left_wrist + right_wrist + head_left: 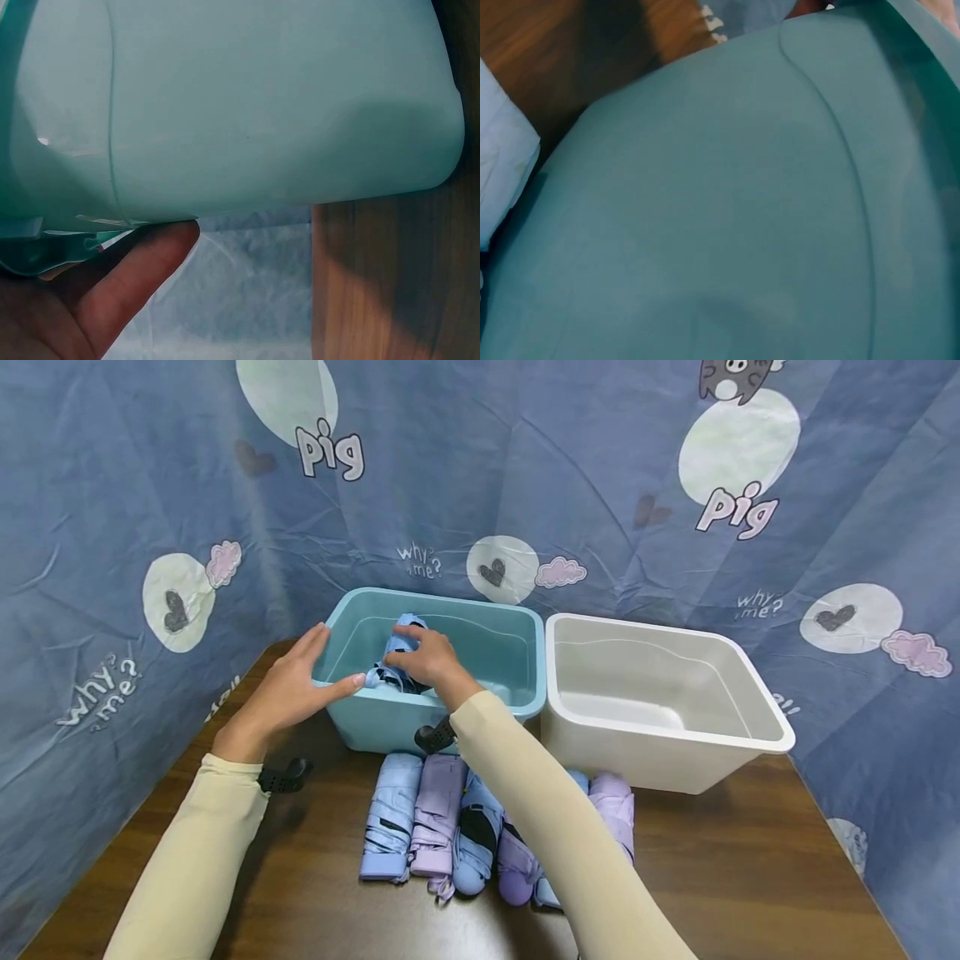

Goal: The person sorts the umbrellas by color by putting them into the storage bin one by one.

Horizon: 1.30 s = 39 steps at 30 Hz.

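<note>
A blue folded umbrella is inside the left part of the teal bin. My right hand reaches over the bin's front rim and grips this umbrella between thumb and fingers. More light blue fabric with black patches shows low beside it, partly hidden by both hands. At the bin's left front corner, my left hand spreads its thumb and fingers along the rim. The left wrist view shows one of its fingers against the bin's outer wall. The right wrist view shows mostly the bin's outer wall, with the right hand's grip out of sight.
A white bin stands right of the teal one. Several folded umbrellas in blue and purple lie in a row before the bins on the wooden table, partly under my right forearm. A printed blue cloth hangs behind.
</note>
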Motion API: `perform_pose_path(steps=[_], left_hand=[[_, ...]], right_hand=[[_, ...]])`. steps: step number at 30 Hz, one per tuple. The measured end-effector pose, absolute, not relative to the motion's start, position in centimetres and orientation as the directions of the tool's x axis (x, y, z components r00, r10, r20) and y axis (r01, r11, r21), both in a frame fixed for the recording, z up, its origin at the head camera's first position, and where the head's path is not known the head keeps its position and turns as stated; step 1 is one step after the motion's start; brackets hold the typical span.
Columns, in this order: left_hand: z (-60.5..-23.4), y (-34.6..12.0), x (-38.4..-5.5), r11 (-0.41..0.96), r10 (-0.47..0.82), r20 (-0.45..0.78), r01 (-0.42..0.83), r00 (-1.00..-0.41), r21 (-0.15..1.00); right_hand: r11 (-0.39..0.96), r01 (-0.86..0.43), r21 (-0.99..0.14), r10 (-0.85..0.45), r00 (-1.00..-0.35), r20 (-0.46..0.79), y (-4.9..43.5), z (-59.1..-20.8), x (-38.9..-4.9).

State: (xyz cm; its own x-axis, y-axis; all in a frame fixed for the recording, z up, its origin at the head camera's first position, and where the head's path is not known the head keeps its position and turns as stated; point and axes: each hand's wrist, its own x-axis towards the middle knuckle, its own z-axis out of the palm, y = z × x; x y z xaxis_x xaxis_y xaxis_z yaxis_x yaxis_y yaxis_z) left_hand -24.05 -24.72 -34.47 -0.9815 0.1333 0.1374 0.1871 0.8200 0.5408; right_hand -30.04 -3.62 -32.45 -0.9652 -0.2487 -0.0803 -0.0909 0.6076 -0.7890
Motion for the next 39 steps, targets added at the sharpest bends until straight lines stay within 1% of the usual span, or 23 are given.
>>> perform_pose_path(steps=[5,9,17,25,32,39], left_hand=[[-34.5,-24.9,-24.0,0.822,0.134,0.148,0.193,-0.980,0.536],[-34.6,-24.9,-24.2,0.819,0.139,0.144,0.196,-0.980,0.540],[-35.1,-24.9,-24.0,0.814,0.139,0.140,0.194,-0.980,0.547],[-34.8,-24.8,-24.1,0.811,0.137,0.152,0.199,-0.979,0.550],[-34.8,-24.4,-24.2,0.808,0.128,0.148,0.190,-0.981,0.557],[-34.9,-24.7,-24.0,0.811,0.131,0.149,0.193,-0.980,0.553]], right_hand=[[0.650,-0.099,-0.754,-0.275,-0.955,-0.112,-3.8,-32.5,-30.0],[0.666,-0.132,-0.734,-0.303,-0.947,-0.105,-3.7,-32.5,-30.1],[0.592,-0.096,-0.800,-0.377,-0.911,-0.170,-3.8,-32.9,-29.6],[0.581,-0.131,-0.803,-0.371,-0.921,-0.118,-3.7,-32.6,-29.6],[0.547,-0.142,-0.825,-0.329,-0.943,-0.056,-3.2,-32.1,-29.3],[0.536,-0.239,-0.809,-0.370,-0.929,0.029,-2.6,-31.6,-27.8]])
